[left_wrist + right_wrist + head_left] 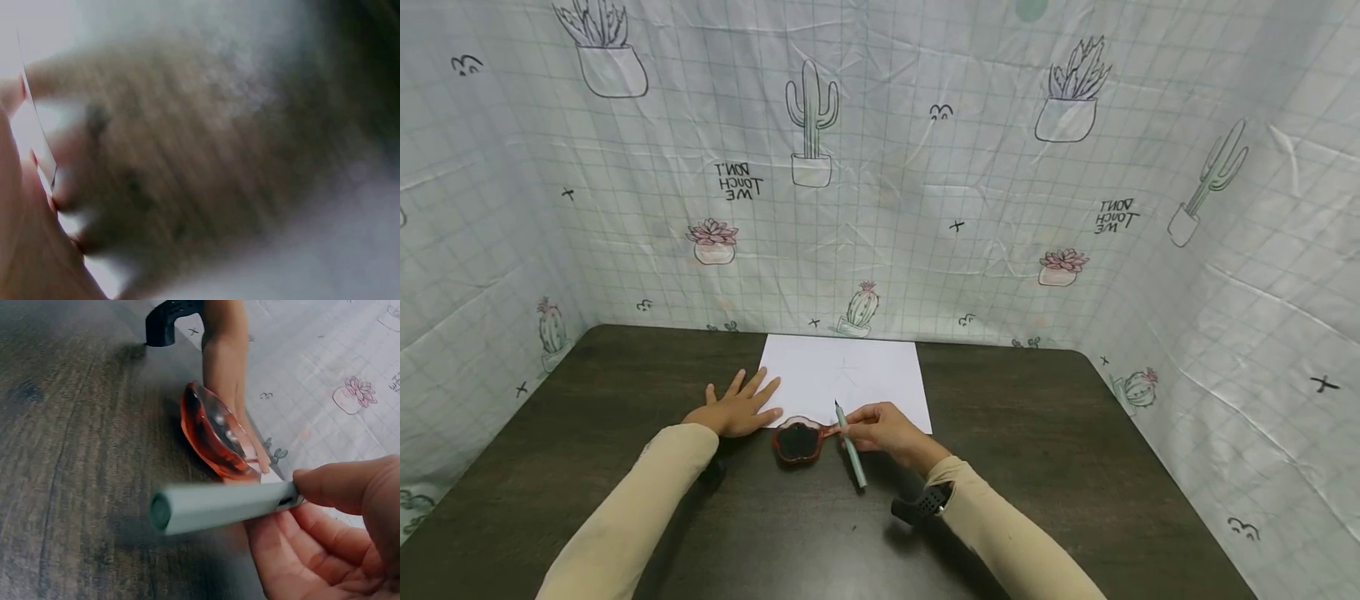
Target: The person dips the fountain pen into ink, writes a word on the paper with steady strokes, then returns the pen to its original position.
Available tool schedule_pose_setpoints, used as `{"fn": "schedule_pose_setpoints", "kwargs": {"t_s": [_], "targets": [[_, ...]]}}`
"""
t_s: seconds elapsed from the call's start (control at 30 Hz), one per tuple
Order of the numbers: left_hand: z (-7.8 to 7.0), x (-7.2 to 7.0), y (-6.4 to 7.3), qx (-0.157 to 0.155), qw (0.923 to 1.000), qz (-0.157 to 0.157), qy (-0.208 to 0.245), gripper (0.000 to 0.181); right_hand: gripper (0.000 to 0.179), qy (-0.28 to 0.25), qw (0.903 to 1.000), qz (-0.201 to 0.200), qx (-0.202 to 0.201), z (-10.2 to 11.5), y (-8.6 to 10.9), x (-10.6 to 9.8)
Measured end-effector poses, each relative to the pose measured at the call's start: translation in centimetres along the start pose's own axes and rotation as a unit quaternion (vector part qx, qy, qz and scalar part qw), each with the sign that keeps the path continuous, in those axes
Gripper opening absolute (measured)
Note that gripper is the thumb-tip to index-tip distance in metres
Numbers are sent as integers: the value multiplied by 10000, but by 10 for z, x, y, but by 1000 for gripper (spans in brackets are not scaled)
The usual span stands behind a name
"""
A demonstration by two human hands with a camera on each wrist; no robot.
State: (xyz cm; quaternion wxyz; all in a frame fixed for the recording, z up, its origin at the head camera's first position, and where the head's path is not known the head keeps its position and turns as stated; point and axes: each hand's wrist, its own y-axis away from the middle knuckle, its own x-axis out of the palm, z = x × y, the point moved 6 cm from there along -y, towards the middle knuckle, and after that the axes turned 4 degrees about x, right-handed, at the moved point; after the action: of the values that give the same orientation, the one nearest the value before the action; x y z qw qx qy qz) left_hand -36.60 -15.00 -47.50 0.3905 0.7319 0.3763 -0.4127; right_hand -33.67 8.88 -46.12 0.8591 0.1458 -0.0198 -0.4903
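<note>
My right hand [891, 433] pinches a pale green pen [853, 454], its dark tip toward the paper and its rear end toward me. A red-rimmed, flower-shaped hand mirror [797, 441] lies just left of that hand. Its handle runs to the right fingertips; in the right wrist view the pen hides part of it, so I cannot tell whether the fingers grip it. My left hand [737, 410] rests with spread fingers at the left edge of a white sheet of paper [887, 375]. Faint crossed lines are on the sheet. The left wrist view is mostly blurred.
Under everything is a dark wood-grain table [1015, 433]. A white curtain [910, 208] printed with cacti and a grid surrounds its back and sides. A black wrist device [928, 502] is strapped on the right wrist, above the tabletop.
</note>
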Motion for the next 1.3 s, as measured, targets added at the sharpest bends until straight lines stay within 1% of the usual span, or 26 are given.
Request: {"fn": "schedule_pose_setpoints", "kwargs": {"t_s": [0.23, 0.43, 0.67, 0.8, 0.87, 1.03, 1.07, 1.13, 1.3], "targets": [[0, -1, -1, 134, 9999, 30, 46, 71, 23, 732, 9968, -321, 48, -2, 4, -1], [1, -2, -1, 205, 9998, -13, -23, 71, 22, 1152, 9929, -297, 65, -2, 6, 1], [-3, -4, 2, 269, 9996, -76, 51, 72, 18, 1460, 9884, -415, 45, 1, 5, 5], [-2, -4, 3, 243, 9997, -78, 21, 72, 16, 1655, 9848, -526, -46, 3, 5, 7], [-1, -4, 3, 230, 9997, -80, -15, 71, 16, 1727, 9834, -557, -88, 8, 8, 9], [-1, -3, 4, 223, 9997, -61, -4, 71, 17, 1793, 9822, -550, -75, 7, 9, 10], [-1, -3, 5, 221, 9997, -60, -6, 71, 17, 1788, 9824, -544, -68, 2, 6, 8], [-1, -2, 5, 217, 9997, -68, -8, 71, 18, 1824, 9817, -540, -83, 2, 6, 9], [0, -1, 6, 214, 9997, -107, -18, 72, 17, 1977, 9783, -611, -93, 2, 7, 10]]}}
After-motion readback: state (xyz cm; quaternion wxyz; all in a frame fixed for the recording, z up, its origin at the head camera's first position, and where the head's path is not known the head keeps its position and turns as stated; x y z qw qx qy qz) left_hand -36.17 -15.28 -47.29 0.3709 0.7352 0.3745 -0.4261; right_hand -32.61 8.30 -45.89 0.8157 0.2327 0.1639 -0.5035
